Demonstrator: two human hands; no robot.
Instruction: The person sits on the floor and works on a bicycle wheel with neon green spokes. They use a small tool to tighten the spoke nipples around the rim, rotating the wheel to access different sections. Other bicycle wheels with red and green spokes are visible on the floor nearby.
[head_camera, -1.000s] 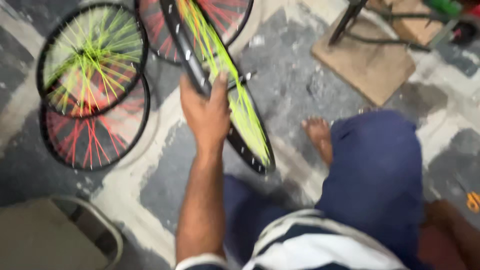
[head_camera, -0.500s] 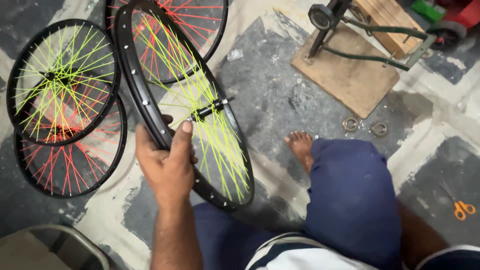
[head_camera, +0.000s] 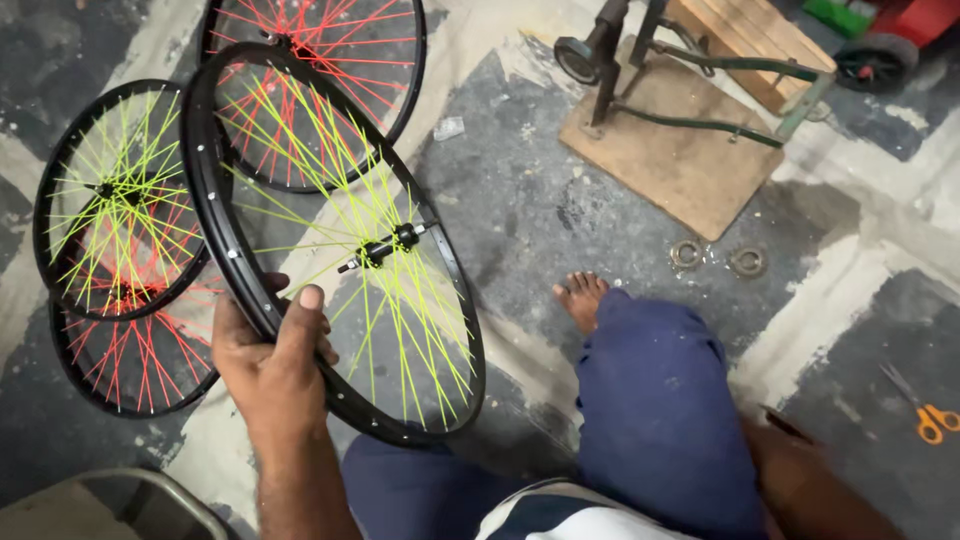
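L hand (head_camera: 268, 365) is clenched on the black rim of the yellow-spoked wheel (head_camera: 330, 240), thumb over the rim's inner side, wheel tilted up off the floor w/ its hub axle (head_camera: 385, 245) showing mid-wheel. R hand (head_camera: 800, 460) sits low at the frame's bottom right, blurred; can't tell if it grips anything.

Around: 3 more wheels lie flat on the floor — red-spoked wheel (head_camera: 350, 60) behind the held one, small yellow-spoked wheel (head_camera: 115, 200) to the left, overlapping another red-spoked wheel (head_camera: 130, 350) beneath it. Bare foot (head_camera: 580, 298) just right of the held rim. Wooden board (head_camera: 680, 160) w/ metal stand (head_camera: 640, 60) further off; 2 metal rings (head_camera: 715, 258) near it. Orange scissors (head_camera: 925, 410) by the right edge. Open floor (head_camera: 520, 200) btwn wheel and board.
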